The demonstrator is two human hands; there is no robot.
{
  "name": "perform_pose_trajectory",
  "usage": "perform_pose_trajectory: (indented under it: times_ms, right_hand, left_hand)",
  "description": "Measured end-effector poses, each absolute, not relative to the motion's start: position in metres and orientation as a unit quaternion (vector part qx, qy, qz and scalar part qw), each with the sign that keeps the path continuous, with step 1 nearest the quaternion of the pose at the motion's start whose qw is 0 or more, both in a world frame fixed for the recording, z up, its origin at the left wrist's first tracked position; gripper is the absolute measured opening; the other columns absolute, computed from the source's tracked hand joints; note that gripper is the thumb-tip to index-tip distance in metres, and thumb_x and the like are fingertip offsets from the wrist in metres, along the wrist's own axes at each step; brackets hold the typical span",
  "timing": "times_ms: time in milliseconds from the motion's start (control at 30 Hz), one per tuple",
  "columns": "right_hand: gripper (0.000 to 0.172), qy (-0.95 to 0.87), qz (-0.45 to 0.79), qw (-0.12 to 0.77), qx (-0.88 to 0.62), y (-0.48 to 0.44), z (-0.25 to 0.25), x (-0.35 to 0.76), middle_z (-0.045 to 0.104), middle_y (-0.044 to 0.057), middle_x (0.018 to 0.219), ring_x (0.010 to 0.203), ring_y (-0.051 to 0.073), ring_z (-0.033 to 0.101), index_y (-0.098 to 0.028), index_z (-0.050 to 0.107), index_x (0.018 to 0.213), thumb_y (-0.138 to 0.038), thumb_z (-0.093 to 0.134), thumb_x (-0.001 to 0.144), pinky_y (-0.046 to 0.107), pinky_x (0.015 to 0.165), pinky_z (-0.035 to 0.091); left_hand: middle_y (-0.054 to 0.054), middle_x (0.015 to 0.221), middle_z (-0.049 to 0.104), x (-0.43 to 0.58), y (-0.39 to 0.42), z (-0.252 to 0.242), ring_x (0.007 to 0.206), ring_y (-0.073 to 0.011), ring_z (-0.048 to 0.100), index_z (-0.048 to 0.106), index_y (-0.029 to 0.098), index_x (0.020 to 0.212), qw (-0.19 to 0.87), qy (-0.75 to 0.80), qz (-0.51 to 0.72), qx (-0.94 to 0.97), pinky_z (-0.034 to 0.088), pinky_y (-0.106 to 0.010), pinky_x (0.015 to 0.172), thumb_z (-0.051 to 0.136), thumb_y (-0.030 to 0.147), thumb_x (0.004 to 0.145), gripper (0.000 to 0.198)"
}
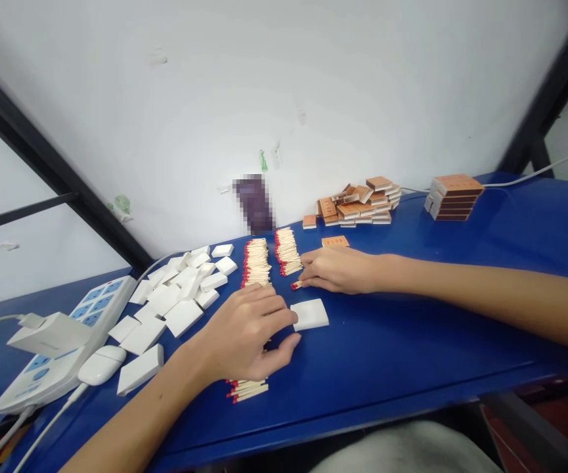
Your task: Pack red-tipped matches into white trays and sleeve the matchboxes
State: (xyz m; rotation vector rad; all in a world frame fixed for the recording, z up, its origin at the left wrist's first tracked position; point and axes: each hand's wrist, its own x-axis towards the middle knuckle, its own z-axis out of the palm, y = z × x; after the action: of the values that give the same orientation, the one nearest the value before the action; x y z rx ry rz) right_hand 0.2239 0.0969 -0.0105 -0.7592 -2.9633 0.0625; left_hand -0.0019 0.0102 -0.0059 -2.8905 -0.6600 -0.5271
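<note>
- Right hand [339, 269] on the far side, grip looking closed on a few matches [296, 286] just above the counter [387, 348]
- Left hand [251, 328] has thumb and finger apart, fingertip touching the white box [312, 314], contents impossible to tell
- Looks partway: match rows [257, 259] lie unboxed, white boxes [165, 299] heaped left, orange boxes [355, 205] piled, an orange stack [456, 197] squared up
</note>
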Motion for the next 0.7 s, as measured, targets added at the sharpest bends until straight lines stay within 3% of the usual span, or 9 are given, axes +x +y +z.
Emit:
perform_pose_trajectory:
  times_ms: [167,533,700]
  right_hand:
    - [0.024,-0.966,-0.045,0.047,-0.248,0.094,-0.015,0.221,0.063,0.011,0.098,0.088,0.02,0.058,-0.014,0.073,0.093,-0.019,0.05,0.1,0.028,0.071,0.039]
    - [0.018,-0.973,-0.094,-0.002,-0.211,0.094,-0.02,0.21,0.064,0.016,0.098,0.09,0.024,0.061,-0.006,0.062,0.103,-0.003,0.048,0.093,0.034,0.078,0.043]
    - [0.016,-0.975,-0.077,0.014,-0.21,0.093,-0.027,0.215,0.061,0.015,0.096,0.086,0.023,0.057,-0.006,0.059,0.103,-0.004,0.048,0.092,0.033,0.076,0.044]
  left_hand:
    - [-0.006,0.072,0.066,-0.001,0.009,-0.006,0.067,-0.02,0.057,0.07,0.014,0.09,0.07,-0.218,-0.173,-0.958,0.047,-0.035,0.064,0.052,0.023,0.092,0.02]
    - [-0.006,0.072,0.066,0.0,0.008,-0.008,0.066,-0.0201,0.056,0.071,0.014,0.088,0.068,-0.204,-0.184,-0.959,0.045,-0.035,0.063,0.054,0.022,0.091,0.019]
    - [-0.006,0.072,0.065,0.0,0.009,-0.007,0.066,-0.0198,0.056,0.07,0.014,0.087,0.078,-0.208,-0.186,-0.957,0.044,-0.034,0.062,0.053,0.022,0.091,0.02]
